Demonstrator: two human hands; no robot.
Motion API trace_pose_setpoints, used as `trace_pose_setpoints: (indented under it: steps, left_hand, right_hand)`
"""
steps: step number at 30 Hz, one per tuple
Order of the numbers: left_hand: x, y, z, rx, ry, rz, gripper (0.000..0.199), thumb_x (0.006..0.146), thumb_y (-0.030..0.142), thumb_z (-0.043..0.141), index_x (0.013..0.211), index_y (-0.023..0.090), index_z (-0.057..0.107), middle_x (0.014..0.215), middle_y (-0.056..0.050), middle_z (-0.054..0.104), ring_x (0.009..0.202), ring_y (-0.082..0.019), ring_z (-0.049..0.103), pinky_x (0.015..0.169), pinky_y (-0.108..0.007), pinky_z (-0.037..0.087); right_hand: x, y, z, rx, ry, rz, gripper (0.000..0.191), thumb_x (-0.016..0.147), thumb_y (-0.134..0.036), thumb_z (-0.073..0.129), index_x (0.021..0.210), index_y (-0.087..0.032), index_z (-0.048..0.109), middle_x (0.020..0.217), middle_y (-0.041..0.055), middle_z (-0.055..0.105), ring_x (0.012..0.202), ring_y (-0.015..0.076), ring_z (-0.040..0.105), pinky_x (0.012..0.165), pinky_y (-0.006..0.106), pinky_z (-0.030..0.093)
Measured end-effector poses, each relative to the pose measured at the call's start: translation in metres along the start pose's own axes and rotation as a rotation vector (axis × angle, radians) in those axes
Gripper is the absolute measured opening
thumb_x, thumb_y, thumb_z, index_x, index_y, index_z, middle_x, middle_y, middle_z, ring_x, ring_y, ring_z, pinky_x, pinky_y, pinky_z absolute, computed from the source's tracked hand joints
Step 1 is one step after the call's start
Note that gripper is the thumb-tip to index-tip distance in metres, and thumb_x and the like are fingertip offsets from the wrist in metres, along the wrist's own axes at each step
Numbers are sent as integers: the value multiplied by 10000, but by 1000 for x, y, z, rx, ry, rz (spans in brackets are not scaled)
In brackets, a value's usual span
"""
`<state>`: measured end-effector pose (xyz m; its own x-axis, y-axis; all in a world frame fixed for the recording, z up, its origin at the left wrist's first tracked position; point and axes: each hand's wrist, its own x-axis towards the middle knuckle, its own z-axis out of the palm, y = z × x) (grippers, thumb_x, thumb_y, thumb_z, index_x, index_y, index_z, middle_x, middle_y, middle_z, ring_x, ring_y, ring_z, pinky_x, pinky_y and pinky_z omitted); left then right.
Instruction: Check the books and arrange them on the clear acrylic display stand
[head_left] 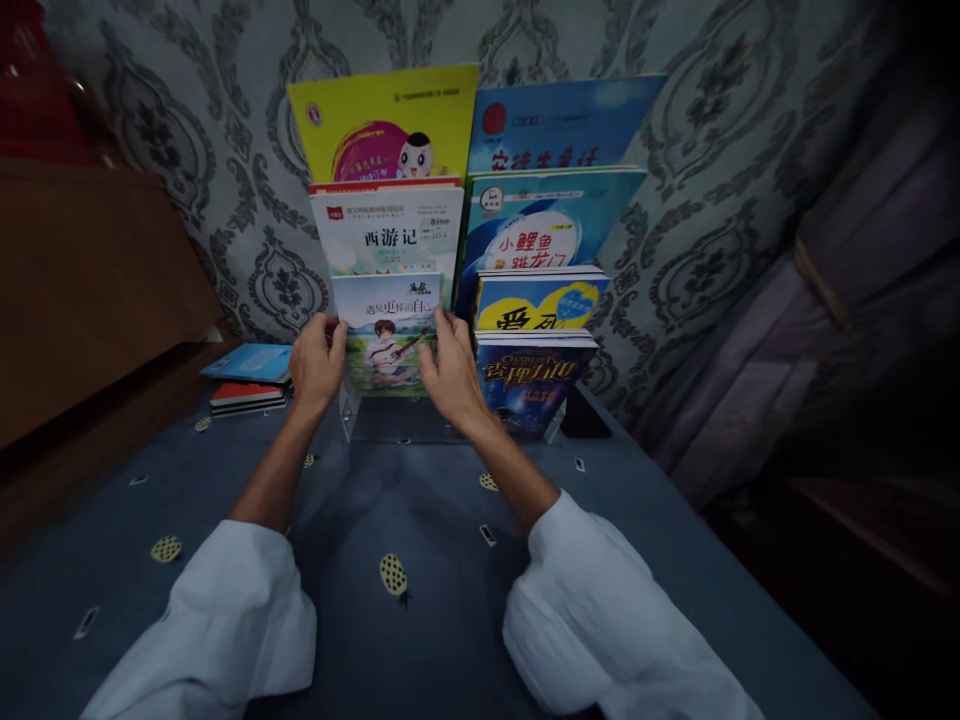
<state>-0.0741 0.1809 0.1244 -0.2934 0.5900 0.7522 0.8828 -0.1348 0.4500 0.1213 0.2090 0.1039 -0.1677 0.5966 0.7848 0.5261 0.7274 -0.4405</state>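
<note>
Between my two hands is a small book (386, 350) with a guitar player on its cover, upright at the front left of a clear tiered book stand (405, 425). My left hand (319, 360) grips its left edge, and my right hand (454, 370) grips the right edge with the thumb on the cover. Directly behind it rises a white book (390, 225), with a yellow-green book (382, 110) at the back. In the right column stand a dark blue book (529, 385), a yellow and blue book (540, 300), a teal book (555, 220) and a blue book (566, 125).
On the left of the table lies a low stack of books (247, 375), a light blue one on top. A brown wooden box or cabinet (97, 290) borders the left side. Right of the stand lies a dark flat object (585, 415). A tied curtain (765, 360) hangs at right.
</note>
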Motion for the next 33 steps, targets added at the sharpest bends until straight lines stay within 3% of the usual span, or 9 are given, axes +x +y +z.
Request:
trace_pose_setpoints:
  steps: [8,16,25,33]
  left_hand:
    - [2,-4,2,-79,27,56,244,938,366,470,850,192,617,764,-21,630,746,-180,569,695,-268,390]
    - [10,-13,7,-359,79,10,206,893,359,537,786,190,585,668,31,549,632,-131,506,616,-244,367]
    - [6,-8,6,-252,25,29,206,891,310,554,719,196,542,634,36,523,621,-136,487,606,-266,318]
    - [7,-2,-2,-288,58,62,245,947,387,513,846,182,601,769,-8,633,722,-163,572,656,-272,391]
  right_hand:
    - [1,6,2,31,0,-4,630,924,-227,412,1546,-165,331,1384,182,554,1301,337,517,1116,590,419]
    - [3,6,2,69,-15,-41,646,948,-221,398,1581,-230,271,1359,152,546,1227,307,555,1015,547,511]
    - [2,4,4,-38,-58,49,659,878,-245,483,1508,-86,374,1255,204,534,1249,351,510,1089,540,440]
    - [3,-1,-6,-29,17,13,564,918,-235,444,1478,-174,414,1275,175,550,1241,319,528,1098,572,429]
